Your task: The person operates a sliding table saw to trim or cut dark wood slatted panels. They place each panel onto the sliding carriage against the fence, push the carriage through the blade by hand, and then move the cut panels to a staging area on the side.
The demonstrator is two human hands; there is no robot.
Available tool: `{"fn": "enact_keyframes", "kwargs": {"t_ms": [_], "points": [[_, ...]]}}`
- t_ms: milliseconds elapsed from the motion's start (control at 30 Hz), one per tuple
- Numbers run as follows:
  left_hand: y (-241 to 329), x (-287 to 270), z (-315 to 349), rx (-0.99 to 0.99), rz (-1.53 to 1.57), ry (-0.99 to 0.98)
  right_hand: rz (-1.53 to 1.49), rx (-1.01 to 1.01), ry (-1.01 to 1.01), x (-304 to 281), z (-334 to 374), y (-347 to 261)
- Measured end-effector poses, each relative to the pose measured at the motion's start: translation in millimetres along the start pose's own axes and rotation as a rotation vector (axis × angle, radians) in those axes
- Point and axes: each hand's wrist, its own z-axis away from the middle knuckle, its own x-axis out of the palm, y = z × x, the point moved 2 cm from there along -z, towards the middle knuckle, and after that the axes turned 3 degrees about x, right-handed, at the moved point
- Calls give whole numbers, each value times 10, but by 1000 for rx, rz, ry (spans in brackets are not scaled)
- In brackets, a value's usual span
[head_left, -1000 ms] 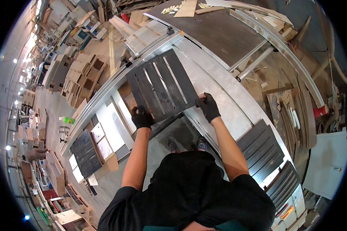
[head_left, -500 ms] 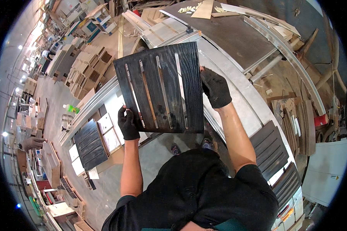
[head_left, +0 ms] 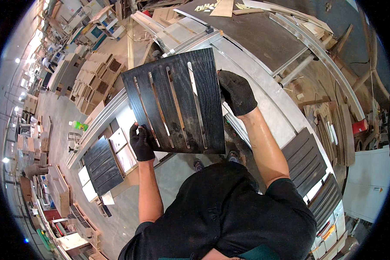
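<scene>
A black wood-grain panel (head_left: pixel 182 99) with several long, narrow slots cut through it is held up in front of me, slightly tilted. My left hand (head_left: pixel 142 143), in a black glove with bare fingertips, grips its lower left edge. On the right edge, my gloved right hand (head_left: pixel 238 93) is closed around the panel, with its fingertips hidden behind it. Pale smudges mark the dark face, and the machine bed shows through the slots.
A stack of dark grooved panels (head_left: pixel 102 167) sits at the left, another dark panel (head_left: pixel 304 162) on the metal machine table (head_left: pixel 264 99) at right. A long metal rail (head_left: pixel 320 60) curves at far right. Stacked boards (head_left: pixel 95 80) stand on the floor behind. Another person (head_left: pixel 47 63) is far left.
The panel and both hands have shifted slightly left in the view, and the panel has tilted a little. Both hands keep their hold.
</scene>
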Motion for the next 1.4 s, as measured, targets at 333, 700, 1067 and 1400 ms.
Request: {"fn": "enact_keyframes", "kwargs": {"t_ms": [333,700,1067,1400], "points": [[-91,45,-43,-69,4,0,-57,7,82,-217,69,157],[-254,464,-144,-226,-31,26,205,78,225,-813,912,939],[-2045,655,-863,-416,-261,-716,410,-6,662,-898,2154,1369],[-1416,2459,1254,-686,-248,-989,375,-49,1393,-1203,3695,1347]]}}
